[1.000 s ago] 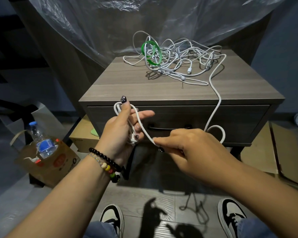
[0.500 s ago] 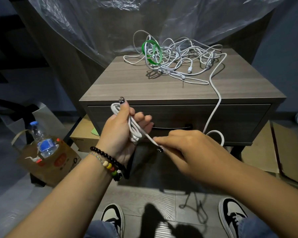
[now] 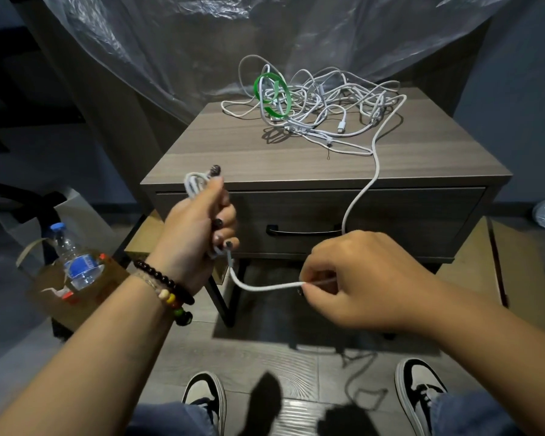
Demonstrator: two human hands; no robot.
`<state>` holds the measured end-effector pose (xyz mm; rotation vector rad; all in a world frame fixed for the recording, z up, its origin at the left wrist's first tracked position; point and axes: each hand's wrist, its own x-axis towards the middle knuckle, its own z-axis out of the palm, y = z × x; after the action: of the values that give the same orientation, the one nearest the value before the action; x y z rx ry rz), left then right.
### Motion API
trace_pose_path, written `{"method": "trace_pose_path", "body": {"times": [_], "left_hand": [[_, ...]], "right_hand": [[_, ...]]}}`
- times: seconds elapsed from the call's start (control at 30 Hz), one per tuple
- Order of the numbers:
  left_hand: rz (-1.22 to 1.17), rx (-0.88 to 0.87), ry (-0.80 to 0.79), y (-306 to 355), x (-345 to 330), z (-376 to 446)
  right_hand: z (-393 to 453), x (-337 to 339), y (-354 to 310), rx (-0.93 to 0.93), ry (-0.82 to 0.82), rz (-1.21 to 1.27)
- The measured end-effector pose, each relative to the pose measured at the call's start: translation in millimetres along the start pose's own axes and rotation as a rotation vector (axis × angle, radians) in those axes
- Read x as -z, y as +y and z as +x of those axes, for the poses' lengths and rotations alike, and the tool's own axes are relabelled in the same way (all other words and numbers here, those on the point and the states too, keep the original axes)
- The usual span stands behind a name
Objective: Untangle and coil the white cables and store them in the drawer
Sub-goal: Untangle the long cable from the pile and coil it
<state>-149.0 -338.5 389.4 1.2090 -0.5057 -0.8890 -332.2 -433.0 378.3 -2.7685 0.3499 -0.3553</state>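
Observation:
A tangle of white cables lies at the back of the grey wooden nightstand, with a green band standing in it. One thicker white cable runs from the pile over the front edge, past the closed drawer with its black handle. My left hand grips a small coil of that cable, loops sticking out above the fist. My right hand pinches the same cable lower right, and a slack stretch hangs between the hands.
A brown paper bag with a water bottle stands on the floor at left. Cardboard lies right of the nightstand. Clear plastic sheeting hangs behind it. My two shoes are on the tiled floor below.
My right hand slid down and to the right along the cable, opening a slack stretch between the hands. My left hand closed tighter round the coil.

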Motion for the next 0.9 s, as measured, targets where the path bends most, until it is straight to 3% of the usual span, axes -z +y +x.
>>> {"method": "trace_pose_path", "body": {"times": [0.2, 0.43, 0.57, 0.7, 0.9], "left_hand": [[0.256, 0.06, -0.09, -16, -14, -8], [0.353, 0.198, -0.456, -28, -17, -15], [0.398, 0.186, -0.563, -25, -19, -16], [0.415, 0.264, -0.534, -20, -22, -19], [0.481, 0.184, -0.56, -23, -19, -17]], "right_hand": [[5, -4, 3, 0.092, 0.187, 0.217], [12, -3, 10, 0.05, 0.419, 0.228], [12, 1, 13, 0.02, 0.449, 0.229], [10, 6, 17, -0.032, 0.471, 0.303], [9, 8, 18, 0.026, 0.357, 0.337]]}}
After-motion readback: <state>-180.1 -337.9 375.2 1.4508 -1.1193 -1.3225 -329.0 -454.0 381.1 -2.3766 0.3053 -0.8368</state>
